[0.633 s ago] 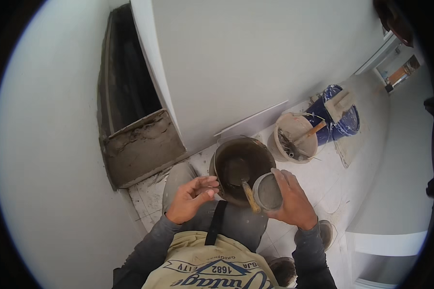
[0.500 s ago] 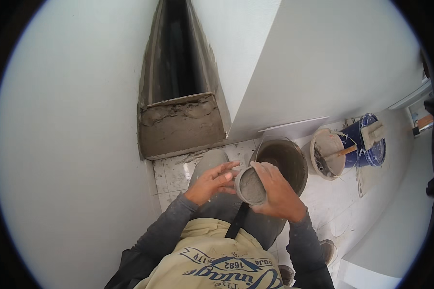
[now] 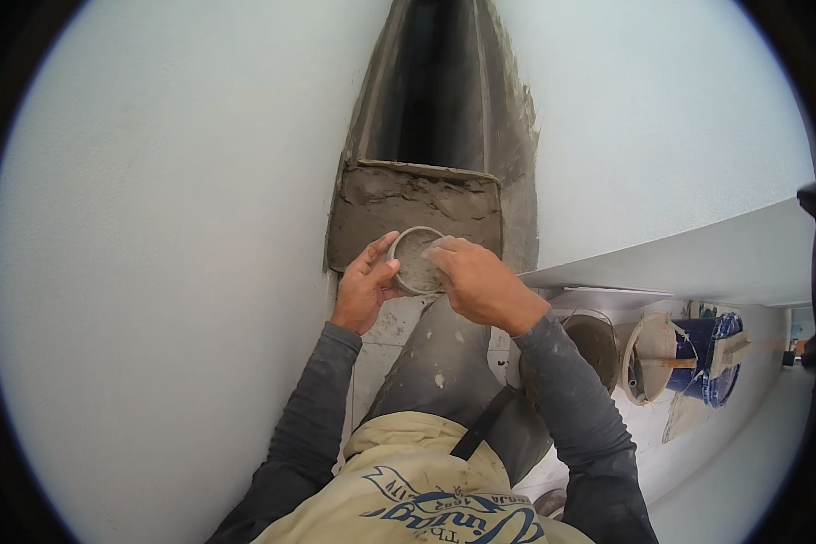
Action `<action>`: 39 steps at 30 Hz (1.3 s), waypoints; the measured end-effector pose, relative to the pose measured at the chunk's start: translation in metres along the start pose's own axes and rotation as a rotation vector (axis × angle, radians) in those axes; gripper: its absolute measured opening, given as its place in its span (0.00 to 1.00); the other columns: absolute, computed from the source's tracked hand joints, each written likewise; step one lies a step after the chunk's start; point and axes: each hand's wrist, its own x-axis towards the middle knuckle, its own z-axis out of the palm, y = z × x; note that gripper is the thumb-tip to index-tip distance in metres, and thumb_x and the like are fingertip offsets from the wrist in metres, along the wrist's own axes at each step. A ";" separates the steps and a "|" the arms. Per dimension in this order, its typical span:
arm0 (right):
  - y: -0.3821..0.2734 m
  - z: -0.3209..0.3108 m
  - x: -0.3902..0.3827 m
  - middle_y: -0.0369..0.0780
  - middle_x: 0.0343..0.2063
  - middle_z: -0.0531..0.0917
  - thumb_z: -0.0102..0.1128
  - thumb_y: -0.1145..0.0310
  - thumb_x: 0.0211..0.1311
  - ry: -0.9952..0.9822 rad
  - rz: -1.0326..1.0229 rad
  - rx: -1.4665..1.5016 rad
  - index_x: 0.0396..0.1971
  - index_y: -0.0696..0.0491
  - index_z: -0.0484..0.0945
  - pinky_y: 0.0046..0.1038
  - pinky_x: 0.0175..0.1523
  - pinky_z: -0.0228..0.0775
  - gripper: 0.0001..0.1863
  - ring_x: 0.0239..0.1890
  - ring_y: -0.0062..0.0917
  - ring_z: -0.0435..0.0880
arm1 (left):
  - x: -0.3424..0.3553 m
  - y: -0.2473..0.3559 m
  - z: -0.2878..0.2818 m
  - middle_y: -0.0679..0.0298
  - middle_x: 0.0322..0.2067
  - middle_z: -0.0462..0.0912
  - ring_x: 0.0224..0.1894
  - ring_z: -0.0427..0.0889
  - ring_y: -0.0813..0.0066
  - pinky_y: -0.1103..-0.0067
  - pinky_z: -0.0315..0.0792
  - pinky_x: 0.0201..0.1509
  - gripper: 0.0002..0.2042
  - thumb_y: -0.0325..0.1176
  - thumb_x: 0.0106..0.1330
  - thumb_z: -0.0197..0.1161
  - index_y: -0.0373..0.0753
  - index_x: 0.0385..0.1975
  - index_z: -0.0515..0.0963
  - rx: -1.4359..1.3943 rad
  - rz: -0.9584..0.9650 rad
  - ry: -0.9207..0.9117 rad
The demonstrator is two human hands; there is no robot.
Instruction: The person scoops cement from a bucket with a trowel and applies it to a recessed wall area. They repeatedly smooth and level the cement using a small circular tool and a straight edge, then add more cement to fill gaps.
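Observation:
A small round cup (image 3: pixel 417 260) filled with grey cement powder (image 3: pixel 413 268) is in my left hand (image 3: pixel 363 288), its fingers curled round the left side of the rim. Over the cup's right side bends my right hand (image 3: pixel 479 279), fingers drawn together and dipped into the powder, fingertips partly hidden. Just beyond the cup is a ledge coated in wet grey mortar (image 3: pixel 417 204), rough along its back edge. A tall dark recess (image 3: pixel 437 91) with mortar-smeared sides rises behind the ledge.
White walls (image 3: pixel 154 227) stand on both sides. At right on the tiled floor are a dark bucket (image 3: pixel 593 349), partly behind my right arm, a pale bucket (image 3: pixel 639 381) with a wooden-handled tool, and a blue bucket (image 3: pixel 721 372) with a trowel (image 3: pixel 730 352) across it.
Both hands have moved forward with the cup, from beside the dark bucket to the mortar ledge. My left hand now holds the cup; my right hand has gone from gripping it to reaching into the powder.

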 end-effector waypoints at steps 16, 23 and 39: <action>0.028 0.075 0.074 0.55 0.37 0.82 0.56 0.74 0.54 -0.445 0.234 0.096 0.41 0.63 0.77 0.43 0.46 0.72 0.14 0.41 0.48 0.81 | 0.019 -0.024 -0.042 0.59 0.56 0.76 0.52 0.80 0.70 0.69 0.80 0.52 0.25 0.27 0.71 0.54 0.37 0.68 0.60 -0.117 -0.083 0.172; 0.054 0.053 0.116 0.46 0.31 0.85 0.66 0.70 0.52 -0.662 0.349 0.378 0.43 0.60 0.82 0.33 0.47 0.73 0.17 0.37 0.33 0.83 | 0.027 -0.029 -0.049 0.58 0.58 0.74 0.55 0.79 0.65 0.61 0.78 0.57 0.23 0.29 0.73 0.53 0.40 0.67 0.62 -0.231 -0.149 0.192; 0.085 0.045 0.259 0.41 0.26 0.85 0.70 0.75 0.51 -0.281 0.505 0.464 0.39 0.61 0.84 0.23 0.38 0.75 0.14 0.31 0.22 0.84 | 0.037 -0.024 -0.073 0.56 0.60 0.71 0.58 0.77 0.63 0.62 0.78 0.57 0.25 0.26 0.70 0.50 0.37 0.68 0.60 -0.259 -0.028 0.266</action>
